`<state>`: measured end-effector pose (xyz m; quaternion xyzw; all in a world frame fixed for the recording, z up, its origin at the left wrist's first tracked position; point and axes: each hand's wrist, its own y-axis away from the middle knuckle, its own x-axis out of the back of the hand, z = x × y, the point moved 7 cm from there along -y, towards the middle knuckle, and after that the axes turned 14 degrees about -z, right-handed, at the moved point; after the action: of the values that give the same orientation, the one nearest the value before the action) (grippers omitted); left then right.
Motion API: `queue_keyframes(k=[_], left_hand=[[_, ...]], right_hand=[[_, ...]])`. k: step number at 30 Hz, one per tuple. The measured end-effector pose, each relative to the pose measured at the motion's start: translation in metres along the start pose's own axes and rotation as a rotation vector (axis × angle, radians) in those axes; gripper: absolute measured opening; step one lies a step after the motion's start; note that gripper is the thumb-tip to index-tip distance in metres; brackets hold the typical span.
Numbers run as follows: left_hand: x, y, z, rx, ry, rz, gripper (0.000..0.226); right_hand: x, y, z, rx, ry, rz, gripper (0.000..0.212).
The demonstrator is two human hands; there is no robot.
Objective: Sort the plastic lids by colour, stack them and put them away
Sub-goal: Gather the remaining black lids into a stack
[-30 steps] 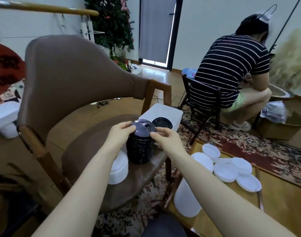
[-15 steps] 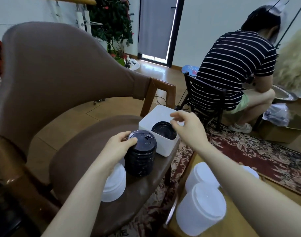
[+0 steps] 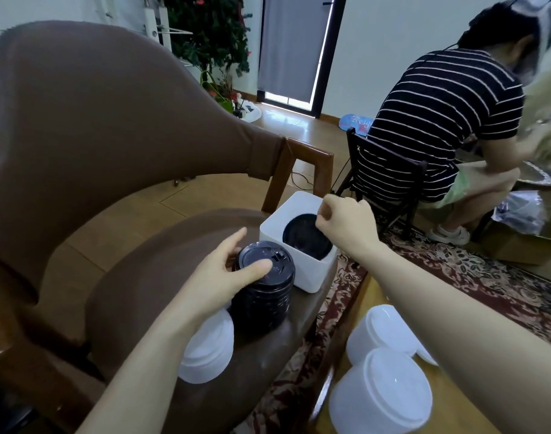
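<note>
A tall stack of black lids (image 3: 263,296) stands on the brown chair seat (image 3: 148,270). My left hand (image 3: 220,277) rests against its left side, thumb lying across the top lid and index finger straight. Right behind the stack sits a white square box (image 3: 308,274) with more black lids (image 3: 302,236) inside. My right hand (image 3: 343,223) hovers over the box's far rim, its curled fingers pinching the edge of the topmost black lid there. A short stack of white lids (image 3: 208,349) sits on the seat by my left wrist.
Two stacks of white lids (image 3: 380,399) (image 3: 383,330) stand on a low wooden table (image 3: 455,411) at lower right. The chair's wooden armrest (image 3: 302,170) rises just behind the box. A person in a striped shirt (image 3: 440,120) sits on a dark chair beyond a patterned rug (image 3: 487,277).
My right hand left the black stack, moved back to the white box and now pinches the lid inside. My left hand's grip on the stack top has loosened, with the index finger lifted.
</note>
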<state>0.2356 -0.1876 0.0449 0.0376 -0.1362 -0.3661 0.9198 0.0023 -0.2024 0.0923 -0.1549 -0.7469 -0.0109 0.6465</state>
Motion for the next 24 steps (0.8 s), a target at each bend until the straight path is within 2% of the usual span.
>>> queue_keyframes(k=[3, 7, 11, 14, 19, 21, 24], left_hand=[[-0.003, 0.002, 0.002, 0.001, -0.119, -0.043, 0.103], [-0.005, 0.004, 0.001, -0.007, -0.176, -0.009, 0.095], [-0.005, 0.006, 0.0, -0.014, -0.17, 0.023, 0.097], [-0.003, 0.007, -0.003, -0.039, -0.133, 0.044, 0.104], [-0.003, 0.009, -0.006, -0.063, -0.146, -0.046, 0.11], [-0.002, 0.01, -0.006, -0.086, -0.207, -0.069, 0.107], [0.0, 0.011, -0.004, -0.143, -0.27, -0.06, 0.088]], right_hand=[[0.031, 0.021, -0.006, 0.083, -0.121, 0.218, 0.006], [0.051, 0.058, -0.041, 0.316, -0.029, 0.408, 0.009], [0.038, 0.098, -0.071, 0.612, 0.018, 0.459, 0.013], [0.026, 0.124, -0.08, 0.752, 0.081, 0.49, 0.015], [0.003, 0.139, -0.082, 0.833, 0.054, 0.389, 0.008], [-0.002, 0.137, -0.078, 0.82, -0.022, 0.307, 0.019], [-0.011, 0.132, -0.071, 0.714, -0.178, 0.164, 0.039]])
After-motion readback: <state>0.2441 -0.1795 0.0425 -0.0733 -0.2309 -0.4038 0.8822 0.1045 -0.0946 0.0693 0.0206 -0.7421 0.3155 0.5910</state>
